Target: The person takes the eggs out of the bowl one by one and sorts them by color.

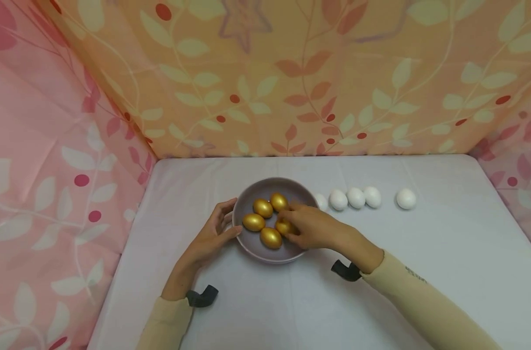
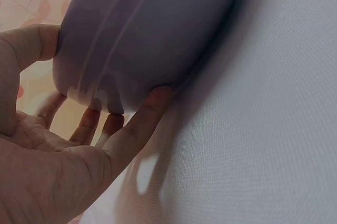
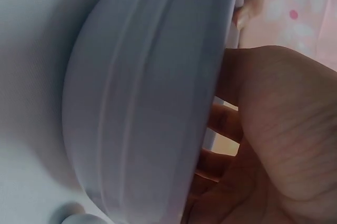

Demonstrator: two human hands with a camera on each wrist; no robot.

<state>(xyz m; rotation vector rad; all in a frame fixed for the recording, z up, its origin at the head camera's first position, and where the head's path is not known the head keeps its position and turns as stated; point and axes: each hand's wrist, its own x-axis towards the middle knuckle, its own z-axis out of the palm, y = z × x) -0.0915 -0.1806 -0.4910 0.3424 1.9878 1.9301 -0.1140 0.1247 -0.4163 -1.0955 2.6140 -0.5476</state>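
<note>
A round mauve bowl (image 1: 276, 256) rests on the white table with several shiny gold eggs (image 1: 254, 222) inside it. My left hand (image 1: 208, 238) holds the bowl's left side, thumb at the rim and fingers spread along the outer wall, as the left wrist view (image 2: 79, 155) shows. Reaching over the right rim, my right hand (image 1: 315, 226) has its fingertips and thumb around a gold egg (image 1: 284, 227) at the bowl's right inner side. That egg is partly covered by the fingers. In the right wrist view, the bowl's wall (image 3: 142, 103) hides the fingertips.
Several white eggs (image 1: 356, 198) stand in a row right of the bowl, the leftmost partly behind its rim. One white egg (image 1: 406, 199) sits apart, farther right. Patterned cloth walls (image 1: 256, 87) border the table (image 1: 248, 311) at the back and sides. Black wrist mounts (image 1: 203, 296) hang below both sleeves.
</note>
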